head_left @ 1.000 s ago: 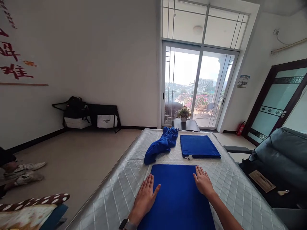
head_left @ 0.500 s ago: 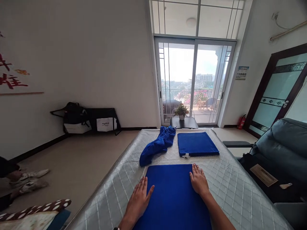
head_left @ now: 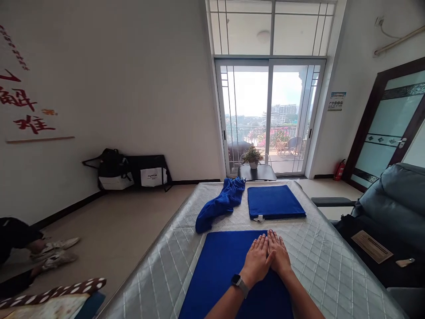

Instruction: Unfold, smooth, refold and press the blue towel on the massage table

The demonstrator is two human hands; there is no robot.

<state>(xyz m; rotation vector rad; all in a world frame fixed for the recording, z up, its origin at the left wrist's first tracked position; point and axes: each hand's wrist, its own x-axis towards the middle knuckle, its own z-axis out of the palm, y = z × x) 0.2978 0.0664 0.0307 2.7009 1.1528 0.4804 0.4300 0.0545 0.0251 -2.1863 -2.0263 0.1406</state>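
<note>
A blue towel [head_left: 222,266] lies flat on the quilted grey surface [head_left: 325,266] in front of me. My left hand [head_left: 257,261], with a watch on its wrist, lies flat on the towel's far right part, fingers stretched out. My right hand [head_left: 278,254] lies flat beside it, touching it, near the towel's right edge. Both hands hold nothing. Farther off rest a neatly folded blue towel [head_left: 275,202] and, to its left, a crumpled blue towel [head_left: 221,203].
A dark sofa [head_left: 392,212] stands to the right, with a small table and potted plant [head_left: 253,156] by the sliding glass door beyond. Bags [head_left: 129,170] sit against the left wall. Someone's shoes [head_left: 55,252] show at far left.
My left hand has slid right across the towel from its left edge and now lies against my right hand. My right hand has stayed near the right edge.
</note>
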